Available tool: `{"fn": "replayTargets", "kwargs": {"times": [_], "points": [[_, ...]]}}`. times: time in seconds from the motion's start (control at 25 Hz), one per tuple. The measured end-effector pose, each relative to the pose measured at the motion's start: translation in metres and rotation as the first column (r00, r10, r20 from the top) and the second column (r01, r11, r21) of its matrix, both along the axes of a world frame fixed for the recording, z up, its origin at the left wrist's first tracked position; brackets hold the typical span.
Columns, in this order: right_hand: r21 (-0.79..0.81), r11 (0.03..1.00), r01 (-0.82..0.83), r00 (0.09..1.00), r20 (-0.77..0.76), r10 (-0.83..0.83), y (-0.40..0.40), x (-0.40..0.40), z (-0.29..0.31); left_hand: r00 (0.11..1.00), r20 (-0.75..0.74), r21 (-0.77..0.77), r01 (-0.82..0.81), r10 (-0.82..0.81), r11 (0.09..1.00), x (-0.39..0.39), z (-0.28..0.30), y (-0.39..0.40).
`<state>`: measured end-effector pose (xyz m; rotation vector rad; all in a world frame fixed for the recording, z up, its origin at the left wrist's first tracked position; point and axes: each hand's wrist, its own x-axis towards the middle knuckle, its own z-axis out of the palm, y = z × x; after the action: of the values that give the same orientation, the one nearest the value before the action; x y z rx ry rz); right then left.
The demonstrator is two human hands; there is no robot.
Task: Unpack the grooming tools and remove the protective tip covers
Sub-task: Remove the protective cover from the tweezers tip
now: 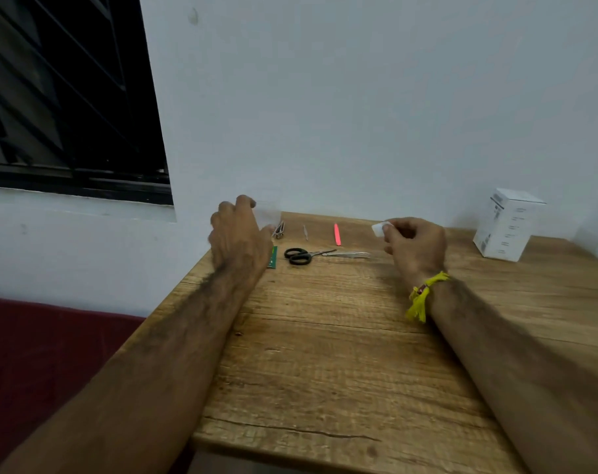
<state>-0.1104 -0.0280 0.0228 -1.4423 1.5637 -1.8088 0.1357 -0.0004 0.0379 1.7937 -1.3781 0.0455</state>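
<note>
My left hand (239,230) hovers at the table's far left corner, its fingers curled round a clear plastic packet (268,213). My right hand (414,244) is raised over the table and pinches a small white cover (378,228) between thumb and fingertips. Between the hands lie black-handled scissors (299,256), steel tweezers (347,254), a pink nail file (337,234), a thin metal pick (304,231) and a metal nail clipper (279,230). A green card (273,257) shows partly from under my left hand.
A white box (507,224) stands at the far right of the wooden table (325,354). The table backs onto a pale wall. A dark window (68,97) sits to the left, and a red cushion (44,343) lies below the table's left edge.
</note>
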Motion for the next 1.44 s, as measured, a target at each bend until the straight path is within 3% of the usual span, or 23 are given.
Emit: {"fn": "replayTargets", "kwargs": {"times": [0.12, 0.28, 0.48, 0.72, 0.8, 0.88, 0.92, 1.0, 1.04, 1.16, 1.28, 1.44], "points": [[-0.046, 0.999, 0.011, 1.0, -0.024, -0.012, -0.001, -0.01, 0.003, 0.93, -0.141, -0.125, 0.324, -0.34, 0.938, -0.017, -0.003, 0.002], [-0.081, 0.997, 0.007, 0.995, -0.095, -0.015, 0.0, 0.0, 0.004, 0.812, 0.132, 0.013, 0.572, -0.568, 0.82, -0.054, -0.012, -0.004], [-0.116, 0.993, 0.034, 0.995, -0.094, -0.045, -0.001, -0.004, 0.006, 0.662, 0.543, 0.235, 0.471, -0.517, 0.85, -0.092, -0.007, -0.036], [0.0, 1.0, -0.004, 0.987, 0.162, 0.004, -0.008, -0.005, 0.011, 0.733, 0.468, 0.236, 0.435, -0.494, 0.869, -0.106, -0.009, -0.04], [-0.041, 0.999, -0.028, 0.954, 0.296, 0.039, -0.004, -0.007, 0.017, 0.795, 0.358, 0.181, 0.455, -0.489, 0.872, -0.106, -0.008, -0.033], [-0.066, 0.997, -0.05, 0.925, 0.374, 0.071, -0.001, -0.009, 0.025, 0.86, 0.011, 0.076, 0.509, -0.511, 0.858, -0.102, -0.004, -0.027], [-0.072, 0.995, -0.072, 0.911, 0.4, 0.095, 0.0, -0.009, 0.027, 0.821, -0.231, 0.014, 0.539, -0.521, 0.842, -0.1, -0.003, -0.025], [-0.093, 0.982, -0.166, 0.868, 0.458, 0.19, 0.005, -0.005, 0.029, 0.59, -0.63, -0.102, 0.581, -0.505, 0.807, -0.099, -0.001, -0.013], [-0.1, 0.97, -0.22, 0.847, 0.474, 0.241, 0.007, -0.001, 0.029, 0.464, -0.734, -0.163, 0.588, -0.496, 0.792, -0.098, -0.003, -0.009], [-0.058, 0.942, -0.33, 0.832, 0.453, 0.32, 0.011, 0.005, 0.025, 0.278, -0.813, -0.28, 0.584, -0.512, 0.762, -0.098, -0.015, -0.009], [-0.027, 0.916, -0.4, 0.779, 0.516, 0.355, 0.01, 0.005, 0.022, 0.178, -0.832, -0.306, 0.641, -0.525, 0.704, -0.099, -0.02, -0.018], [-0.012, 0.911, -0.412, 0.777, 0.517, 0.358, 0.006, 0.005, 0.018, 0.06, -0.849, -0.31, 0.749, -0.525, 0.586, -0.095, -0.023, -0.023]]}}
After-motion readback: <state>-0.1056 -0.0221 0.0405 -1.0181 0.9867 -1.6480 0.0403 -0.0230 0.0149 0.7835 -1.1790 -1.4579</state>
